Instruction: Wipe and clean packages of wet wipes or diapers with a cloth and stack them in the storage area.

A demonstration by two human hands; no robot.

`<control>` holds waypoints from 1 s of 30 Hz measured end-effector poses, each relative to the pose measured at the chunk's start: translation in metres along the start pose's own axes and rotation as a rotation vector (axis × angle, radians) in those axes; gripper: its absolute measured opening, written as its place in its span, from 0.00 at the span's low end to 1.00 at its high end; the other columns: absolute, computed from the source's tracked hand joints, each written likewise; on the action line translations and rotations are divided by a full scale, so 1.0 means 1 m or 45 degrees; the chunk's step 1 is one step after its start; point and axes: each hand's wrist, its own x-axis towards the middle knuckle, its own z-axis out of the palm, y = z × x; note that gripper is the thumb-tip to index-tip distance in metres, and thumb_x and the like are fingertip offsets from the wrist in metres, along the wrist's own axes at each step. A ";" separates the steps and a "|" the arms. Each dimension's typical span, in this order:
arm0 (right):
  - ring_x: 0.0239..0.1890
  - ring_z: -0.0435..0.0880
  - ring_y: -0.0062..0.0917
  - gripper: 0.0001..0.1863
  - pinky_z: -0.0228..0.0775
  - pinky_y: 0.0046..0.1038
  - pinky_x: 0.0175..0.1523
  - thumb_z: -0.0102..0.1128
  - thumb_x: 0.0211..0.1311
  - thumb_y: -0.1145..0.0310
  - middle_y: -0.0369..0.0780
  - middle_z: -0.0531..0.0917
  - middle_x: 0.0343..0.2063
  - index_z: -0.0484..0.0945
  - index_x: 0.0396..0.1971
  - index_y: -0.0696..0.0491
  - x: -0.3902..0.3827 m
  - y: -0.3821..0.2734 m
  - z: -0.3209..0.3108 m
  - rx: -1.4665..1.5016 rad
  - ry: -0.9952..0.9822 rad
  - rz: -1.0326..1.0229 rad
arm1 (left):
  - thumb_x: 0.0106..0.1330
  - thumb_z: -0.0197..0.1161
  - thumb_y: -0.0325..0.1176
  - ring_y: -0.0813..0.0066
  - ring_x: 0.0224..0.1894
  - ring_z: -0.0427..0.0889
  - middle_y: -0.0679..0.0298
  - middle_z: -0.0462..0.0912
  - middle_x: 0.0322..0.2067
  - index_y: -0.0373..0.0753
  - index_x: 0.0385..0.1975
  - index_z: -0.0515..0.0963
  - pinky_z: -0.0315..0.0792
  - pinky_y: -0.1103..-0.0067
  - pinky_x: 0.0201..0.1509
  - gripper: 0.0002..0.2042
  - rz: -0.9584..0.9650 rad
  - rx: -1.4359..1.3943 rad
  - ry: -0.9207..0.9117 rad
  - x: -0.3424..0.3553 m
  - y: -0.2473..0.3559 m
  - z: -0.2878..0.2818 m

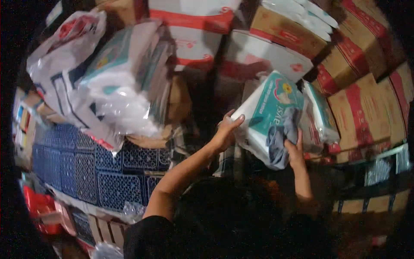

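In front of me is a plastic-wrapped white and green pack (265,108), tilted, its soft contents not plain to see. My left hand (227,133) grips its left edge, with the thumb on top and the fingers partly hidden behind the edge. A crumpled grey cloth (278,140) lies against the lower right of the pack. My right hand (295,149) is closed on this cloth, pressing it to the wrapping. Just right of the pack stands a similar white and green pack (319,112).
Cardboard boxes with red bands (355,112) are stacked at the right, white and red boxes (194,39) at the back. Large plastic-wrapped packs (125,82) and a clear bag (69,56) stand at the left, above dark blue plastic crates (116,187). White packages (302,17) top a far box.
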 end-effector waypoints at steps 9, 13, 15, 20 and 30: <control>0.56 0.62 0.27 0.33 0.50 0.26 0.60 0.58 0.41 0.76 0.39 0.66 0.50 0.61 0.53 0.57 -0.036 -0.080 0.039 -0.695 -0.733 -0.291 | 0.46 0.69 0.36 0.67 0.44 0.72 0.53 0.70 0.42 0.30 0.53 0.55 0.68 0.74 0.47 0.37 0.249 -0.063 0.471 -0.040 0.000 -0.051; 0.59 0.58 0.30 0.31 0.44 0.32 0.63 0.55 0.45 0.75 0.42 0.65 0.53 0.61 0.54 0.56 -0.009 -0.104 0.042 -0.453 -0.570 -0.398 | 0.47 0.68 0.37 0.71 0.40 0.74 0.57 0.74 0.38 0.30 0.49 0.62 0.69 0.77 0.43 0.31 0.216 0.067 0.415 -0.075 0.028 -0.073; 0.61 0.55 0.32 0.26 0.42 0.31 0.63 0.50 0.54 0.72 0.44 0.63 0.56 0.61 0.55 0.57 0.015 -0.093 0.048 -0.843 -0.685 -0.494 | 0.49 0.66 0.36 0.74 0.35 0.75 0.59 0.76 0.36 0.31 0.43 0.67 0.70 0.79 0.39 0.24 0.212 0.053 0.384 -0.088 0.029 -0.090; 0.58 0.56 0.38 0.21 0.43 0.34 0.62 0.48 0.55 0.72 0.47 0.65 0.52 0.67 0.52 0.52 0.016 -0.068 0.089 -1.405 -0.461 -0.951 | 0.50 0.64 0.34 0.77 0.31 0.76 0.63 0.77 0.27 0.32 0.35 0.73 0.71 0.81 0.35 0.16 0.330 0.063 0.296 -0.094 0.018 -0.113; 0.52 0.66 0.41 0.25 0.61 0.36 0.53 0.53 0.43 0.79 0.46 0.64 0.50 0.69 0.47 0.50 0.039 -0.019 0.121 -1.345 -0.798 -0.868 | 0.44 0.66 0.49 0.61 0.52 0.65 0.50 0.68 0.49 0.30 0.49 0.66 0.55 0.72 0.58 0.35 0.103 0.805 0.714 -0.160 0.042 -0.126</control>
